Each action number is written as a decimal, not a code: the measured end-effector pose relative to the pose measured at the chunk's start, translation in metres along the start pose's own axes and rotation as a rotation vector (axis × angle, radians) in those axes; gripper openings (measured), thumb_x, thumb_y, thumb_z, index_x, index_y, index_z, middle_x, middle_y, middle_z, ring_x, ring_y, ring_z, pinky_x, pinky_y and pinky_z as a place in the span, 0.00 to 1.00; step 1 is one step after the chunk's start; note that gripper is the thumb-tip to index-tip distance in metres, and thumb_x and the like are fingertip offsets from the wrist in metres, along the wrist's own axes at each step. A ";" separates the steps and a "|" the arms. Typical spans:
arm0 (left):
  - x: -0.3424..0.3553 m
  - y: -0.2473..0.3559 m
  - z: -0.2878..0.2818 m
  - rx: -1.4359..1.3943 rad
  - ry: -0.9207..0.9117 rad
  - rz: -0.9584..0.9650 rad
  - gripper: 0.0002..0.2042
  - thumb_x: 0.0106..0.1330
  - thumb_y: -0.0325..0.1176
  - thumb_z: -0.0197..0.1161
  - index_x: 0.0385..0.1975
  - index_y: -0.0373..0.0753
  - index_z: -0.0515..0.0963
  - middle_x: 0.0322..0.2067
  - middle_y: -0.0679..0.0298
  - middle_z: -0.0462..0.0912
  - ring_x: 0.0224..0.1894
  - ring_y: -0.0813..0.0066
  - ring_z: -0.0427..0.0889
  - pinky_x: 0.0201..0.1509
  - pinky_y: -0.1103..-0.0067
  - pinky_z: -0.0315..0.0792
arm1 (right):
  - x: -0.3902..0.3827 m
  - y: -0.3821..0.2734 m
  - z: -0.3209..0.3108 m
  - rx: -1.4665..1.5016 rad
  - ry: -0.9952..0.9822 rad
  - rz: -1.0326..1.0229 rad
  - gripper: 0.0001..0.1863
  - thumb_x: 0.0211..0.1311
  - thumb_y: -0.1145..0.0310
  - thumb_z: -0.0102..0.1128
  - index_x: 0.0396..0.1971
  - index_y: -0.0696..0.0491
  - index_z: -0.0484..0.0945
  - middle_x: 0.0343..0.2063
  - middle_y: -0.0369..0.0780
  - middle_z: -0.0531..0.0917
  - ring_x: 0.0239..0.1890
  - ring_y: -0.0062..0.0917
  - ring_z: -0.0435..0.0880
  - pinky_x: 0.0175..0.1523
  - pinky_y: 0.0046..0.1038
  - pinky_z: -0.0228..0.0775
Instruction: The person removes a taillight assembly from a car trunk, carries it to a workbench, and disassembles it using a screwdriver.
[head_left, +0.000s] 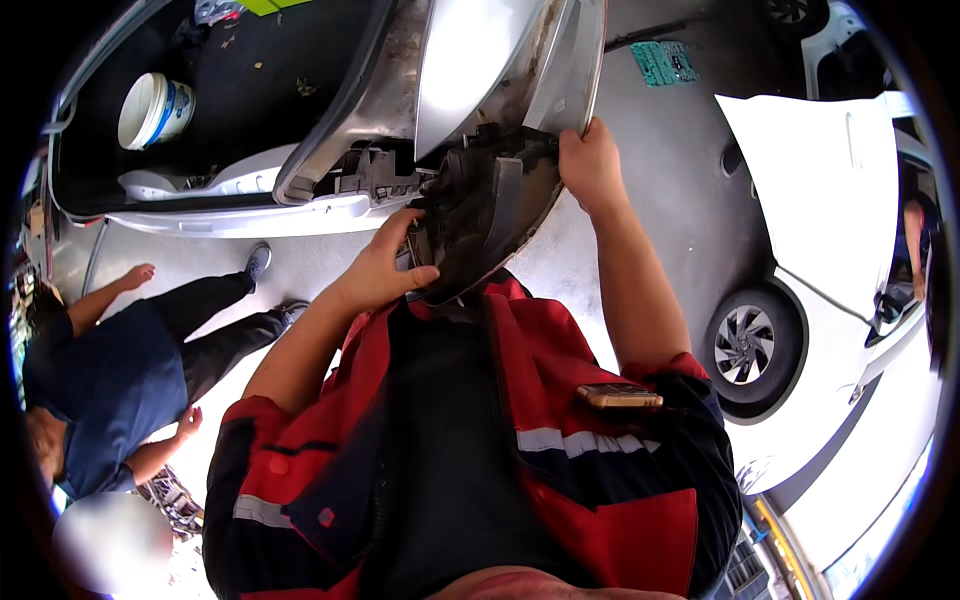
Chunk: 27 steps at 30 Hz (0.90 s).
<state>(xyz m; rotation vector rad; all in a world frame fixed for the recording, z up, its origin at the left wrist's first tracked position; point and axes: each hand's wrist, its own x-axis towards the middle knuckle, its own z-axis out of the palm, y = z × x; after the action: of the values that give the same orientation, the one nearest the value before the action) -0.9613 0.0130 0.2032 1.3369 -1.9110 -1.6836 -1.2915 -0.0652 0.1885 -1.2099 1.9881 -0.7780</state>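
A dark, dirty molded assembly (pixel 465 225) hangs at the silver body panel (pixel 530 85) of a car, just in front of my chest. My left hand (pixel 390 265) is closed round the lower left edge of the assembly, thumb pressed on its face. My right hand (pixel 590 170) grips the upper right edge, where the assembly meets the panel's rim; its fingertips are hidden behind the edge. Left of the assembly, black brackets (pixel 375 172) show in a gap beside the car's open trunk area.
The trunk (pixel 255 90) holds a white bucket (pixel 150 110). A person (pixel 110 370) in dark clothes walks at the left. A white car (pixel 820 190) stands at the right, with another person's arm (pixel 915 245) beyond it. A teal case (pixel 663 62) lies on the grey floor (pixel 680 210).
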 end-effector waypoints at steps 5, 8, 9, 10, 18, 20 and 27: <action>-0.005 0.064 0.015 0.311 0.160 -0.149 0.54 0.49 0.57 0.77 0.70 0.30 0.57 0.67 0.43 0.63 0.72 0.46 0.60 0.75 0.64 0.56 | 0.005 -0.014 -0.003 0.007 -0.101 0.090 0.19 0.61 0.67 0.51 0.44 0.68 0.75 0.35 0.53 0.84 0.38 0.41 0.84 0.45 0.38 0.74; 0.002 0.102 0.041 0.694 0.393 -0.078 0.55 0.46 0.57 0.78 0.68 0.28 0.59 0.65 0.42 0.66 0.71 0.45 0.62 0.76 0.61 0.54 | 0.000 -0.020 -0.007 0.017 -0.191 0.113 0.19 0.61 0.67 0.51 0.43 0.70 0.74 0.38 0.59 0.84 0.43 0.50 0.84 0.49 0.41 0.74; 0.008 0.109 0.048 0.658 0.366 -0.081 0.54 0.46 0.57 0.77 0.68 0.28 0.60 0.65 0.43 0.67 0.70 0.45 0.63 0.75 0.61 0.55 | -0.003 -0.024 -0.009 0.002 -0.225 0.124 0.19 0.61 0.67 0.51 0.43 0.70 0.74 0.37 0.58 0.84 0.43 0.50 0.84 0.48 0.41 0.74; 0.015 0.114 0.052 0.620 0.339 -0.080 0.54 0.46 0.57 0.77 0.67 0.28 0.60 0.64 0.44 0.68 0.69 0.45 0.65 0.75 0.61 0.56 | -0.003 -0.027 -0.009 -0.017 -0.239 0.101 0.19 0.61 0.67 0.51 0.43 0.70 0.74 0.37 0.58 0.84 0.43 0.50 0.84 0.48 0.41 0.74; 0.031 0.098 0.060 0.489 0.305 -0.126 0.31 0.58 0.47 0.70 0.62 0.43 0.73 0.51 0.50 0.77 0.58 0.51 0.75 0.63 0.60 0.68 | 0.015 -0.014 -0.033 -0.324 -0.365 0.080 0.23 0.66 0.57 0.54 0.41 0.67 0.78 0.31 0.50 0.84 0.32 0.36 0.83 0.38 0.38 0.73; 0.027 0.093 0.064 0.459 0.344 -0.131 0.30 0.59 0.46 0.70 0.61 0.45 0.74 0.49 0.50 0.78 0.57 0.50 0.76 0.62 0.60 0.69 | 0.011 -0.072 -0.069 -0.661 -0.541 -0.057 0.21 0.68 0.59 0.54 0.43 0.65 0.78 0.34 0.50 0.84 0.33 0.40 0.83 0.40 0.39 0.73; 0.029 0.090 0.057 0.437 0.343 -0.102 0.25 0.58 0.45 0.71 0.56 0.45 0.79 0.51 0.48 0.78 0.55 0.49 0.78 0.58 0.62 0.74 | 0.053 -0.126 -0.024 -0.679 -0.998 -1.066 0.13 0.66 0.72 0.53 0.49 0.57 0.76 0.43 0.52 0.82 0.47 0.49 0.81 0.53 0.42 0.74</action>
<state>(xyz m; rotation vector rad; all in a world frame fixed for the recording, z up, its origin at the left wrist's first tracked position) -1.0583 0.0184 0.2560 1.7706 -2.0920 -1.0107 -1.2646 -0.1589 0.2867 -2.4572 0.6593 0.1913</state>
